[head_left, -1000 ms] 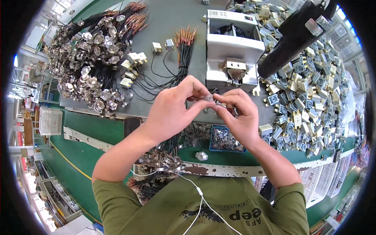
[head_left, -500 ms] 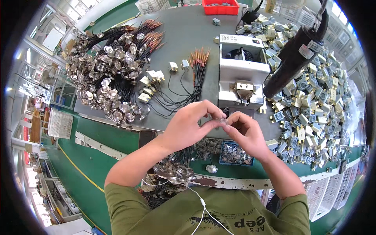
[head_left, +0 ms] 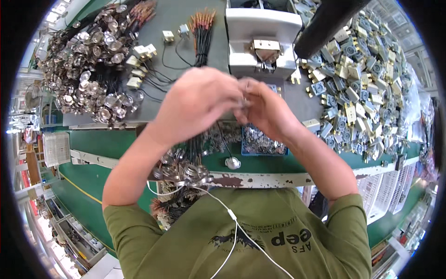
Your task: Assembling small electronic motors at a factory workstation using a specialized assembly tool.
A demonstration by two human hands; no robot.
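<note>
Over the near part of the grey table, my left hand (head_left: 197, 100) and my right hand (head_left: 269, 111) meet, fingers bent and pressed together. Between the fingertips is a small greyish piece, too blurred and covered to name. Beneath them, a blue tray (head_left: 263, 154) holds many small metal pieces. A black wire with a round silver cap (head_left: 232, 163) at its end lies below the hands. Just beyond stands a grey-and-white bench machine (head_left: 262, 23) with a metal fixture (head_left: 266, 46). Behind my left hand is a bundle of black wires with copper-coloured ends (head_left: 202, 23).
Wired silver round caps (head_left: 97, 51) are heaped at the left, beside several white blocks (head_left: 134, 82) on wires. Grey and cream blocks with brass prongs (head_left: 353, 93) cover the right side. A thick black tube (head_left: 327, 28) slants over the machine. More caps (head_left: 181, 172) lie near my left elbow.
The view has shifted, so the table and its contents sit higher and further left. My hands stay together at the fingertips, now smeared by motion, with the wrists turned a little.
</note>
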